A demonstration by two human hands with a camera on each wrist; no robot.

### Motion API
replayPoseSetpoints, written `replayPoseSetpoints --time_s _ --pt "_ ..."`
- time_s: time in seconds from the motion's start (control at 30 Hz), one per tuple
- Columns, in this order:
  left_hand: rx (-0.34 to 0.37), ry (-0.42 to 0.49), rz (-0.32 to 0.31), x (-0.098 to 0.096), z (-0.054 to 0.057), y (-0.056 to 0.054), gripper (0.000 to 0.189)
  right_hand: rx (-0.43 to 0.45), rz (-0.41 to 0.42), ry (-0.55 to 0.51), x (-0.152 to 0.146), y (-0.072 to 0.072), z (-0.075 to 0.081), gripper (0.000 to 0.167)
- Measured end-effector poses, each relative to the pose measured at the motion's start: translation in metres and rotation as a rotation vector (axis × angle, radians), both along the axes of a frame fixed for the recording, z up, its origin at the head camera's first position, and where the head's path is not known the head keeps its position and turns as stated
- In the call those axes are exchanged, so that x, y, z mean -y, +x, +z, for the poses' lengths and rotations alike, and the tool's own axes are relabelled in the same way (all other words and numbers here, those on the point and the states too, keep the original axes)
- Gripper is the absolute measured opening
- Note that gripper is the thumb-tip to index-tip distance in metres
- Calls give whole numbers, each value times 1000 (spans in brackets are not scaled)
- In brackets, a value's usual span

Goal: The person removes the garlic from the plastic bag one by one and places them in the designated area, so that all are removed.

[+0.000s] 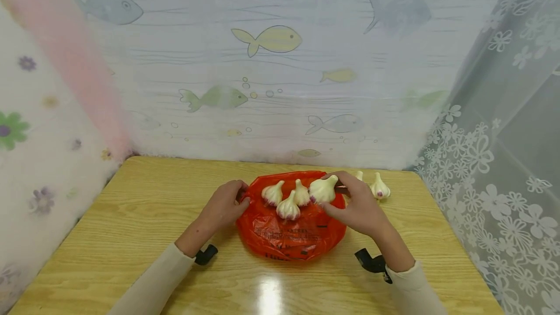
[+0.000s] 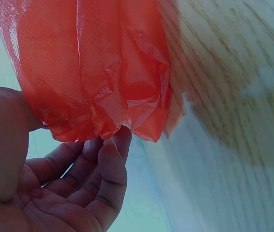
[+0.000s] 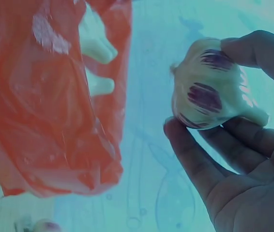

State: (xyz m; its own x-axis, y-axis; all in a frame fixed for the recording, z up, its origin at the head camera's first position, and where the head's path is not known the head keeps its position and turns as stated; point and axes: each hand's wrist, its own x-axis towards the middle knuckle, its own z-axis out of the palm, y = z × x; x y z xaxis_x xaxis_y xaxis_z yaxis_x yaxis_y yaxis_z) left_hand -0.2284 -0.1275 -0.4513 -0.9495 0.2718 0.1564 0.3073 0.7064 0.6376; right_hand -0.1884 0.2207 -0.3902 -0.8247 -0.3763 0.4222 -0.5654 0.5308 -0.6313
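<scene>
A red plastic bag (image 1: 284, 237) with dark print lies on the table, and three garlic bulbs (image 1: 288, 207) rest in its middle. My left hand (image 1: 222, 206) holds the bag's left edge; in the left wrist view its fingertips (image 2: 113, 159) meet the gathered rim of the red plastic. My right hand (image 1: 356, 206) pinches another garlic bulb (image 1: 323, 189) above the bag's right side. The right wrist view shows this purple-streaked bulb (image 3: 205, 89) between thumb and fingers, apart from the bag (image 3: 54, 121).
To the right of the bag, behind my right hand, a garlic bulb (image 1: 380, 187) stands on the wooden table (image 1: 153, 208). Another bulb (image 1: 359, 175) beside it is mostly hidden. A fish-patterned curtain (image 1: 271, 111) hangs along the table's far edge.
</scene>
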Motion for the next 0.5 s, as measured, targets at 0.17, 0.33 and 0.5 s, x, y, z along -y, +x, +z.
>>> replayPoseSetpoints --time_s 0.17,0.33,0.5 --pt "6 0 5 0 0 0 20 22 -25 -11 -9 -2 2 43" --pt "11 -4 7 0 -1 0 20 41 -44 -26 -16 -4 3 32" --pt "11 -4 2 0 -1 0 20 97 -54 -62 -24 -3 6 31"
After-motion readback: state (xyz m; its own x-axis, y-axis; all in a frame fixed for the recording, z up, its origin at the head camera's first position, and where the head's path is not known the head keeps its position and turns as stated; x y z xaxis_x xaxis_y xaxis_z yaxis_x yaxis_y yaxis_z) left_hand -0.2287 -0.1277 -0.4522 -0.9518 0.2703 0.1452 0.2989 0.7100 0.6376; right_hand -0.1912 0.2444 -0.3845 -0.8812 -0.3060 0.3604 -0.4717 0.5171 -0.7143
